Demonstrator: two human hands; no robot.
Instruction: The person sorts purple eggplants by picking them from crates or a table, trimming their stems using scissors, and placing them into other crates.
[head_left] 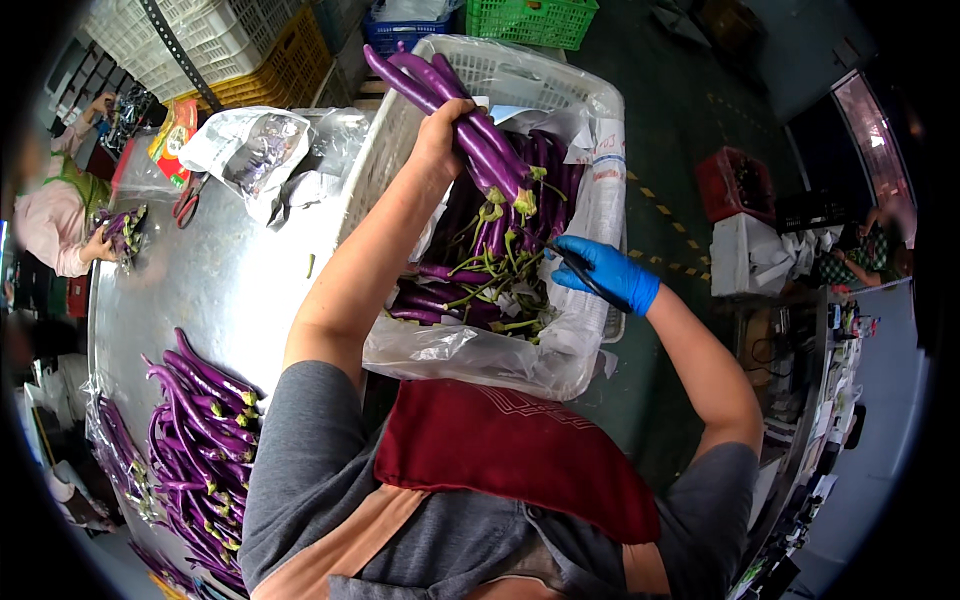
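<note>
My bare left hand point(440, 135) is closed around a few long purple eggplants point(487, 155), lifted over a white plastic crate point(385, 170). Their green stem ends point down toward my right hand. In a blue glove, my right hand point(605, 272) grips black-handled scissors point(590, 280), with the tips close to the stems. The blades are too small and dark to tell how far apart they are. More eggplants point(430, 295) with green stems lie in the crate, which is lined with clear plastic and white paper.
A metal table point(230, 260) on the left carries a heap of eggplants point(200, 430), red-handled scissors point(187, 200) and plastic bags point(250, 150). Across it, another person point(60, 220) holds bundled eggplants. Stacked crates point(210, 50) stand behind; a red crate point(735, 185) sits at right.
</note>
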